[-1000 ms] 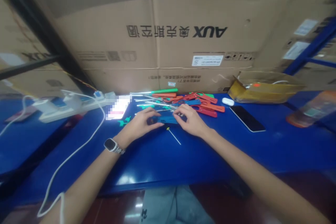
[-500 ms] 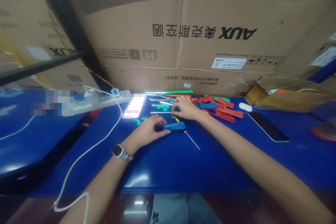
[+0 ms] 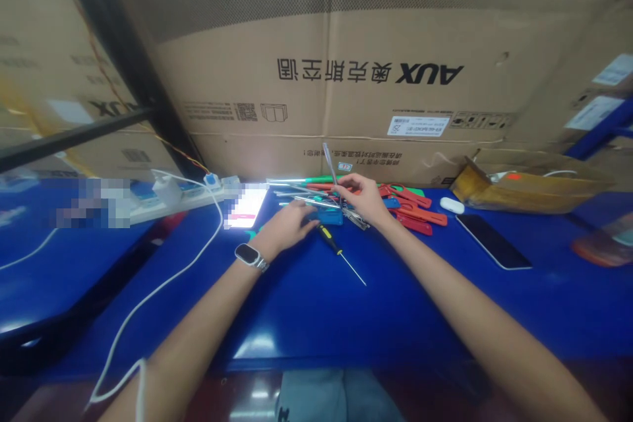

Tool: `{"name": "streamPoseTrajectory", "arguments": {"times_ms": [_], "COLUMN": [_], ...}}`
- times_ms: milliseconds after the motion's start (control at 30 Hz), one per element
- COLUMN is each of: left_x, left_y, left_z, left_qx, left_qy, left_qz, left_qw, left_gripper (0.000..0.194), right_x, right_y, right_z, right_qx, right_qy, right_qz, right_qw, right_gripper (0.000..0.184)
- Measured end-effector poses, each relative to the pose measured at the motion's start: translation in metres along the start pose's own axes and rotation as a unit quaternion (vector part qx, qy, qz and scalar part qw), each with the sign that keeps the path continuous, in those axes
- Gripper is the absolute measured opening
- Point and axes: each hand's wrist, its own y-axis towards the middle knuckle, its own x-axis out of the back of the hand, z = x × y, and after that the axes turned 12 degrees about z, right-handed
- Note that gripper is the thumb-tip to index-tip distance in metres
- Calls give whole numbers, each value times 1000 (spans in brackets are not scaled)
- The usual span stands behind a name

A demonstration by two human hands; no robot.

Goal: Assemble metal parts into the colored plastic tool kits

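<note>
My left hand, with a watch on its wrist, is closed on the left end of a blue plastic handle piece. Its fingers hide part of that piece. Fingertips of my right hand pinch a thin metal rod, which tilts upward in front of the carton. Small metal parts lie below the right hand. A black-and-yellow screwdriver rests just in front of the blue piece, its shaft pointing toward me. Red and orange plastic handle pieces are heaped right of the right hand.
Behind the blue table stands a large cardboard carton. A lit screen and a power strip are at the left, with a white cable. To the right lie a dark phone, a white case and a brown package.
My left hand has moved right and away from me with the blue handle piece, uncovering the screwdriver's handle. The right hand has raised a metal rod from the pile.
</note>
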Motion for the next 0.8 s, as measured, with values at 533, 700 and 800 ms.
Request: {"name": "streamPoseTrajectory", "arguments": {"times_ms": [533, 700, 800], "left_x": [-23, -17, -15], "left_y": [-16, -3, 5], "left_z": [-27, -28, -30], "left_qx": [-12, 58, 22], "left_qy": [-7, -292, -462], "left_qz": [-8, -140, -168], "left_qw": [1000, 944, 871], "left_gripper": [39, 36, 36], "right_x": [-10, -21, -24], "right_y": [-5, -12, -13], "right_z": [15, 23, 24], "right_qx": [23, 37, 47], "right_qy": [58, 19, -1], "right_qz": [73, 104, 104], "right_qw": [995, 994, 993], "right_gripper": [19, 13, 15]}}
